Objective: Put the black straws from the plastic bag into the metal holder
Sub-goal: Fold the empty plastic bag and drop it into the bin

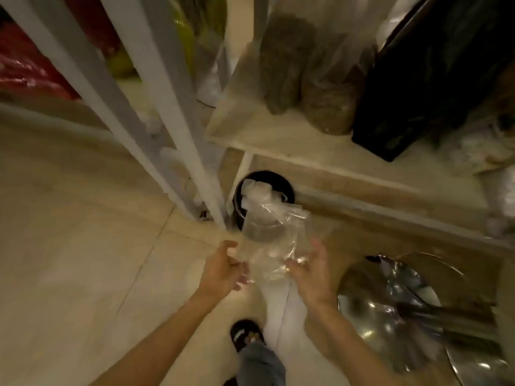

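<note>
I hold a clear plastic bag point(274, 240) in front of me with both hands; it looks see-through and I make out no straws inside it. My left hand point(223, 270) pinches its left edge, and my right hand point(313, 274) grips its lower right side. The bag hangs just above and in front of a black round bin point(287, 188) on the floor. At the lower right stands a shiny metal holder point(359, 305) with dark, thin straws point(434, 316) lying in it, blurred.
White crumpled plastic point(257, 192) fills the bin. A white shelf point(292, 140) above carries bagged goods and a black bag point(423, 79). A white rack's legs point(178, 129) stand at left. My sandalled foot point(246, 334) rests on the tiled floor point(83, 260).
</note>
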Demonstrator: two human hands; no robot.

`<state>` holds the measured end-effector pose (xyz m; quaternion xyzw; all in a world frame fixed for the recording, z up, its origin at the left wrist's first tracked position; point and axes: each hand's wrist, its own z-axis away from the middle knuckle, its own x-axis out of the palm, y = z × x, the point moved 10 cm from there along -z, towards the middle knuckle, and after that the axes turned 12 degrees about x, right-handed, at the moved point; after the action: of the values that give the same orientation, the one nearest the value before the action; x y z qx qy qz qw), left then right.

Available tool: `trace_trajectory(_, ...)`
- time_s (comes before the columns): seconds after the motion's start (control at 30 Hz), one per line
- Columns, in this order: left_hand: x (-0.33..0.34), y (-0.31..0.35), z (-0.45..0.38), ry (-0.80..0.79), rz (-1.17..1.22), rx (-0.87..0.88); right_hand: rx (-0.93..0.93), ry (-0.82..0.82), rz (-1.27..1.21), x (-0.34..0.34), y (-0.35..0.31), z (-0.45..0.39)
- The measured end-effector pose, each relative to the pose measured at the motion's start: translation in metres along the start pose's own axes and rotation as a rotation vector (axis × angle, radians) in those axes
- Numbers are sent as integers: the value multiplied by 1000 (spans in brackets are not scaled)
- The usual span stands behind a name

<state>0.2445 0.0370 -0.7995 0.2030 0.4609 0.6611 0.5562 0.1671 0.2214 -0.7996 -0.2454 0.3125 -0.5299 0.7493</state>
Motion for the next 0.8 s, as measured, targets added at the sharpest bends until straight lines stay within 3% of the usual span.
trace_trajectory(0.17, 11, -63, -103, 51, -9, 102, -221, 68, 95, 35, 16, -109)
trace_trajectory(0.27, 27, -98, -152, 77, 98, 68, -212, 152, 227, 50, 36, -173)
trace_trajectory(0.37, 39, -130, -184, 90, 179, 8, -161, 73, 262, 70, 54, -222)
trace_trajectory(0.43, 51, -143, -198, 3, 157, -36, -111, 8, 353, 77, 64, -241)
trace_trajectory(0.6, 66, -136, -194, -200, 76, -48, -85, -79, 577, 72, 66, -233)
trace_trajectory(0.8, 61, -66, -138, -263, -66, 23, -190, -94, 639, 56, 11, -156)
